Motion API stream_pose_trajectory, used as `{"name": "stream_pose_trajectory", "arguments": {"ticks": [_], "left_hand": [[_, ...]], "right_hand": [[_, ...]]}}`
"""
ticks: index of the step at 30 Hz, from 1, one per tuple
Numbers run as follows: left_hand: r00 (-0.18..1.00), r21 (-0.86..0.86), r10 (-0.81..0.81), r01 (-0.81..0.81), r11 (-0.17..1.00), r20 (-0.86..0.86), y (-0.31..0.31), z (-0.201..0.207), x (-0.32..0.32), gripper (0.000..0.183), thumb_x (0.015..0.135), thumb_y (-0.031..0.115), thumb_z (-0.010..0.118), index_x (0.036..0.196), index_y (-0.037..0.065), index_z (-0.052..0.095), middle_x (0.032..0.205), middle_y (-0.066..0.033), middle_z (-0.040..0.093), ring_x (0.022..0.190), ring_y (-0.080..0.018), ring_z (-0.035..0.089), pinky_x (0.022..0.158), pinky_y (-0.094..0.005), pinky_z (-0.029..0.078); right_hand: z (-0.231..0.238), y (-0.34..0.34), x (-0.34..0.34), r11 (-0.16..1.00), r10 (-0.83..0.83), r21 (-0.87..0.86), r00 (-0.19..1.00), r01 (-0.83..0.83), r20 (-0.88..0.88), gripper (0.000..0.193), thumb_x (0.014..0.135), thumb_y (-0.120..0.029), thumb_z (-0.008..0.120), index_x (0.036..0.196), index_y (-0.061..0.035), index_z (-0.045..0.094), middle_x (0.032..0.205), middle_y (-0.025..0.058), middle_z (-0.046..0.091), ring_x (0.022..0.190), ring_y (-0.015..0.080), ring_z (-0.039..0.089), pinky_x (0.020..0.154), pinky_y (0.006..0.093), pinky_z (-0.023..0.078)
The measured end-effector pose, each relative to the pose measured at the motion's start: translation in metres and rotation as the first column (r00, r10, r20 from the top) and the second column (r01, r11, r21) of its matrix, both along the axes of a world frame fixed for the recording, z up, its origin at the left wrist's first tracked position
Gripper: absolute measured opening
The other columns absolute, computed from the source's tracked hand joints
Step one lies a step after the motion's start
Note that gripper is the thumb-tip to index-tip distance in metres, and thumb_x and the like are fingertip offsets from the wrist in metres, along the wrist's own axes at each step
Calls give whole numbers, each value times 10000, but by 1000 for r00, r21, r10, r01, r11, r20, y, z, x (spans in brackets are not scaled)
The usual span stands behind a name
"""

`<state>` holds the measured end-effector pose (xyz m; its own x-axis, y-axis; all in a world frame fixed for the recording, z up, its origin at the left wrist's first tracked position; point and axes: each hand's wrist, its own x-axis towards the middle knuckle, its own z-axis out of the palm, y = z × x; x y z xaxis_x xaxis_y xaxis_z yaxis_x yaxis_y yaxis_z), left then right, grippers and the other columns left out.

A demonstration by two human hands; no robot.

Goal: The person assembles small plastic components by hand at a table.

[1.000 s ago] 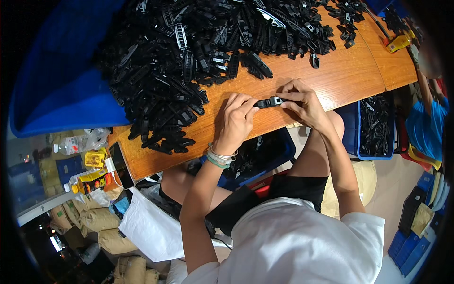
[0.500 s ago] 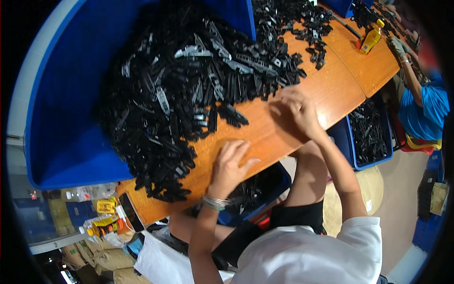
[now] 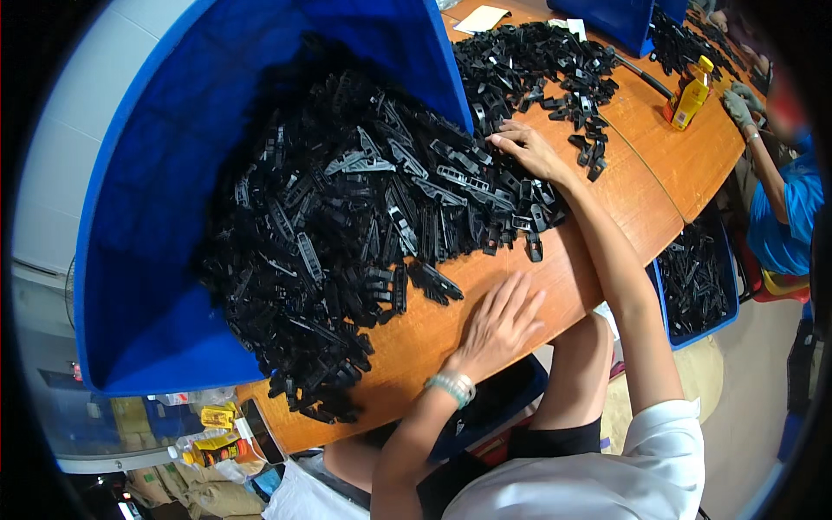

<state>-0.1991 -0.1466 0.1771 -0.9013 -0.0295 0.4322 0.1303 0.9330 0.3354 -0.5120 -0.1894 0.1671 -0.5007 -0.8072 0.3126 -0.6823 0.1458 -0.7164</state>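
A large heap of black plastic parts [image 3: 364, 225] spills from a tipped blue bin [image 3: 173, 217] onto the wooden table [image 3: 607, 208]. My left hand [image 3: 498, 321] lies flat on the table with fingers spread, just beside the heap's near edge, holding nothing. My right hand [image 3: 529, 149] reaches forward into the far side of the heap, fingers resting on the black parts; whether it grips one I cannot tell. A beaded bracelet [image 3: 452, 386] is on my left wrist.
A blue crate [image 3: 698, 277] with black parts sits beside the table at the right. A yellow bottle [image 3: 691, 91] stands on the table far right, near another person's gloved hand [image 3: 741, 108]. A second blue bin [image 3: 620, 22] is at the back. Yellow packages [image 3: 217, 433] lie at the lower left.
My hands have let go of the black part they held together. The left hand dropped flat on the table; the right hand reached out into the heap. The view tilted toward the bin.
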Motion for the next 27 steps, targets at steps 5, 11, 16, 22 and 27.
{"name": "stream_pose_trajectory", "arguments": {"ticks": [5,11,16,22,27], "left_hand": [[994,-67,64,-69,995,-84,-3,4,-50,573,842,256,663,1368,127,475,1486,-206,309,1383,-392,273,1117,-514,260],[983,-157,83,-109,982,-165,-10,-5,-23,489,835,172,660,1281,130,465,1457,-156,358,1362,-419,295,1105,-561,253],[992,-307,93,-115,945,-86,-21,6,14,426,832,133,617,1239,40,535,1430,-191,389,1344,-397,341,1092,-516,316],[984,-136,158,-169,976,-86,-21,5,35,465,812,228,697,1205,19,562,1359,-230,458,1311,-387,395,1064,-485,359],[992,-106,101,-109,988,-77,-6,4,33,533,800,290,715,1248,51,554,1375,-214,448,1312,-379,393,1075,-503,337]], "right_hand": [[8,11,73,991,-83,-104,996,84,15,320,847,-381,625,959,-101,734,1039,104,682,1054,327,600,915,430,441],[-4,26,130,988,-153,-26,988,152,-34,313,891,-392,576,997,-143,733,1137,82,658,1238,275,485,1047,470,303],[8,32,156,988,85,-146,979,-58,187,277,899,-291,603,996,-62,726,1129,157,631,1145,307,540,999,411,383],[34,68,93,943,-194,-225,954,246,228,242,882,-210,613,960,-6,716,1090,181,648,988,289,616,869,371,477],[-1,97,-26,942,-333,-169,879,291,-342,325,911,-327,558,1123,-119,691,1255,120,593,1188,303,510,997,435,382]]}}
